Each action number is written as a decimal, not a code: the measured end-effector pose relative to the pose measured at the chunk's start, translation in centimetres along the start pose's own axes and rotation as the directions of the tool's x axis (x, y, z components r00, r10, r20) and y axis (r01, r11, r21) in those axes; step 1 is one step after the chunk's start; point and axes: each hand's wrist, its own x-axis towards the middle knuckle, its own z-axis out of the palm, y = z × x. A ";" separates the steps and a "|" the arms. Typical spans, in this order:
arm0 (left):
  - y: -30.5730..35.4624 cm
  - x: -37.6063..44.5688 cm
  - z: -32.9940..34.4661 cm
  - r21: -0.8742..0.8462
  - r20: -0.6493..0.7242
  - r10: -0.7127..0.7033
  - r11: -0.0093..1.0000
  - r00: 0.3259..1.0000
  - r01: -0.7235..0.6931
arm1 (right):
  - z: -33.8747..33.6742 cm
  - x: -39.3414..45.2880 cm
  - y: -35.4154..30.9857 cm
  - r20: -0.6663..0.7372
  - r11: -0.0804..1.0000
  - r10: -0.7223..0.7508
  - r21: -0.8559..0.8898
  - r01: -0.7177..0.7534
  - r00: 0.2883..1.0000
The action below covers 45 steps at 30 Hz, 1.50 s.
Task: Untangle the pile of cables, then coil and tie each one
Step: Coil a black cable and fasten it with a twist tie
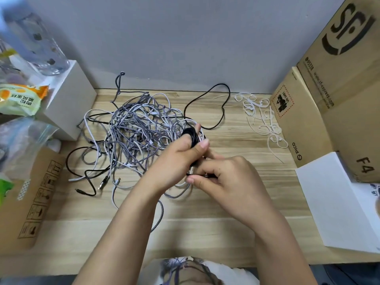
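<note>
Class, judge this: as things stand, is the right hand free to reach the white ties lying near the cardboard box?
Probably not yet. The right hand pinches the black cable that the left hand is coiling. The desk between it and the white ties looks clear.

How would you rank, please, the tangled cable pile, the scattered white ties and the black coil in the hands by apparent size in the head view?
1. Tangled cable pile, spread widest across the desk.
2. White ties, a smaller scatter near the boxes.
3. Black coil, gripped in the left hand, clearly smallest, though partly hidden by fingers.
</note>
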 end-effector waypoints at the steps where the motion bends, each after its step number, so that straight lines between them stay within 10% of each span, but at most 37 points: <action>1: -0.3 -0.2 -0.2 0.080 0.001 -0.012 0.997 1.000 0.012 | 0.0 0.0 0.1 -0.034 0.999 0.004 0.033 -0.003 0.999; 13: 1.9 -1.1 0.4 0.274 0.065 -0.119 0.957 0.991 0.097 | -0.1 0.7 0.7 -0.100 0.725 0.165 0.686 -0.052 0.981; 20: 2.6 -1.4 -0.4 0.275 0.245 -0.164 0.957 0.956 0.093 | -0.5 1.0 2.2 -0.152 0.899 0.098 0.438 -0.021 0.984; 25: 3.1 -1.6 -0.2 0.093 0.496 -0.114 0.993 0.861 0.078 | -0.2 0.8 1.9 0.135 0.666 -0.194 0.745 0.030 0.972; 29: 2.7 -1.2 0.0 0.027 0.460 -0.115 0.993 0.881 0.115 | 0.4 1.1 1.3 0.049 0.587 -0.177 0.807 0.065 0.983; 40: 2.4 1.1 2.4 -0.005 -0.262 0.000 1.000 0.965 -0.001 | 1.3 3.1 2.6 -0.393 0.979 0.011 0.192 0.071 0.919; 45: 1.0 2.0 0.8 -0.230 0.093 -0.085 0.968 0.992 0.104 | 0.9 4.3 4.4 -0.206 0.917 0.109 0.400 -0.018 0.972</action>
